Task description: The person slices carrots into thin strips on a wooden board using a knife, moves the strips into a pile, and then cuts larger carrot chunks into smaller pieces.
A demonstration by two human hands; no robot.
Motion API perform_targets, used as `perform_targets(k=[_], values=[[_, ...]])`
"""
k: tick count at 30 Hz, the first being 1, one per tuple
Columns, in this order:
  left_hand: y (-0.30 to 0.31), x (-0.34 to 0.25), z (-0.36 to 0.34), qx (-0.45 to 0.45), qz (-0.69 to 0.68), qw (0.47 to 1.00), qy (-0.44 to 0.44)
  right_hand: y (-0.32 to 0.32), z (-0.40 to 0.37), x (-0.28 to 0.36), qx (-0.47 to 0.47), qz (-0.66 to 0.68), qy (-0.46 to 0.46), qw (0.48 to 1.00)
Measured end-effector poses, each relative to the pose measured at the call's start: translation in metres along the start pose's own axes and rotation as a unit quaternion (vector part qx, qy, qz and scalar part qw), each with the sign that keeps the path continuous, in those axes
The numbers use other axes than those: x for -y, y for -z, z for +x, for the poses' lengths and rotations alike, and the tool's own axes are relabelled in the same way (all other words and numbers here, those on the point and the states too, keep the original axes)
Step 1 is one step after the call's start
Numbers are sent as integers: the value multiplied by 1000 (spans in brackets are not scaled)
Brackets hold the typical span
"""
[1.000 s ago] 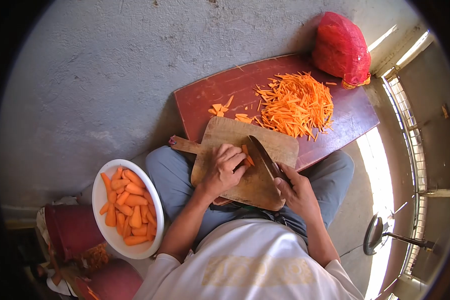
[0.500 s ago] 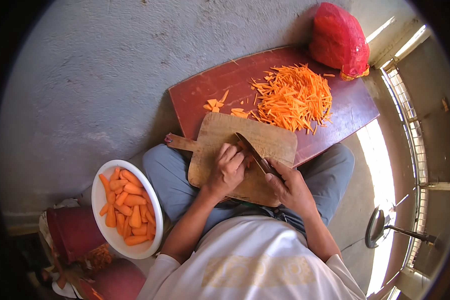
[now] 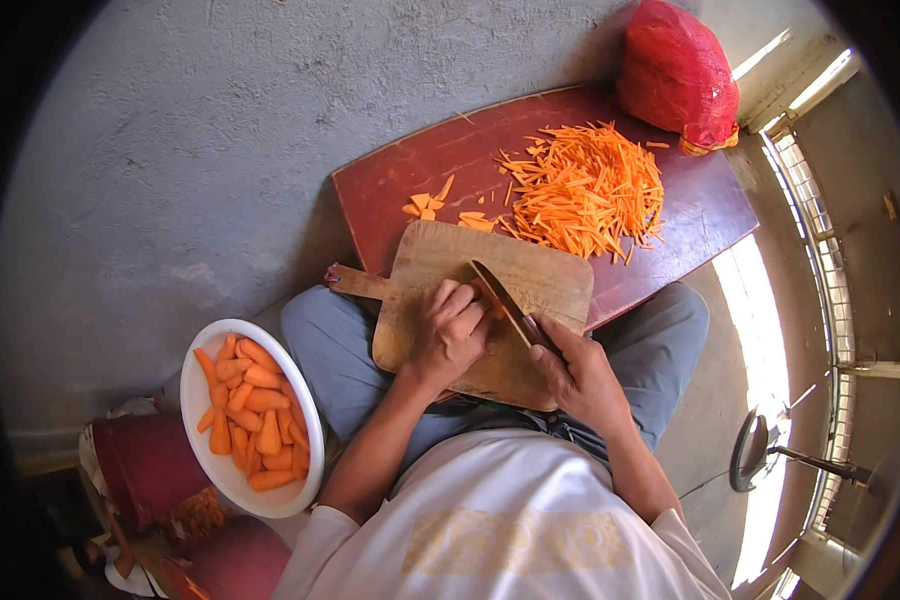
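Observation:
A wooden cutting board (image 3: 420,265) lies across my lap, its handle pointing left. On it, the curled fingers of my left hand (image 3: 452,338) hold down a piece of carrot (image 3: 492,300), mostly hidden by the fingers and the blade. My right hand (image 3: 580,368) is closed around the handle of a knife (image 3: 500,288). The blade slants up and to the left, right beside my left fingertips and against the carrot. Beyond the board, a heap of carrot sticks (image 3: 590,190) rests on a red tabletop (image 3: 400,175), with a few carrot slices (image 3: 425,205) to its left.
A white basin (image 3: 315,470) of peeled carrots stands to my left, above dark red buckets (image 3: 150,465). A red mesh bag (image 3: 678,75) sits at the far right corner of the tabletop. The grey wall (image 3: 190,160) is close behind. A stand fan (image 3: 752,450) is at the right.
The whole view has shifted slightly, so the board and tabletop appear a little higher and farther left. Both hands keep their holds, and the knife stays at the carrot with hardly any movement.

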State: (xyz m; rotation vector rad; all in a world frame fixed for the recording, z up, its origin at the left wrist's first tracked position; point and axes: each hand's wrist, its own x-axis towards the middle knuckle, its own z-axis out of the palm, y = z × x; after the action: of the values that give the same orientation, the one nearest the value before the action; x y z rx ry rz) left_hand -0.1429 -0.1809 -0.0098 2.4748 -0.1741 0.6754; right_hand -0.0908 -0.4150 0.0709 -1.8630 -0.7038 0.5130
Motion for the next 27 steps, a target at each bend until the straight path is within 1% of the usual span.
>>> perform_targets(k=[2, 5, 8, 12, 14, 17, 20, 23, 26, 27], values=[[-5, 5, -4, -3, 12, 1000, -16, -1, -4, 5, -4, -18, 29, 999], [-5, 3, -6, 10, 61, 997, -50, -3, -9, 6, 25, -50, 3, 998], [1, 1, -7, 47, 89, 992, -71, -4, -20, 23, 47, -140, -26, 989], [0, 0, -7, 46, 59, 996, -55, -4, -27, 24, 36, -131, -4, 991], [-4, 4, -10, 37, 53, 996, -56, -5, -19, 26, 42, -122, -8, 992], [-1, 2, -12, 54, 64, 996, -34, -17, 11, 13, 52, -128, 1, 990], [-4, 5, -11, 30, 59, 997, -34, -10, 6, 15, 50, -99, -4, 994], [-4, 2, -5, -14, 32, 998, -52, -6, -13, 25, 44, -108, -37, 992], [-3, 3, -10, 27, 45, 998, -29, -15, 5, 15, 36, -92, -17, 995], [-4, 1, -10, 19, 47, 998, -24, -17, 11, 12, 36, -95, -9, 995]])
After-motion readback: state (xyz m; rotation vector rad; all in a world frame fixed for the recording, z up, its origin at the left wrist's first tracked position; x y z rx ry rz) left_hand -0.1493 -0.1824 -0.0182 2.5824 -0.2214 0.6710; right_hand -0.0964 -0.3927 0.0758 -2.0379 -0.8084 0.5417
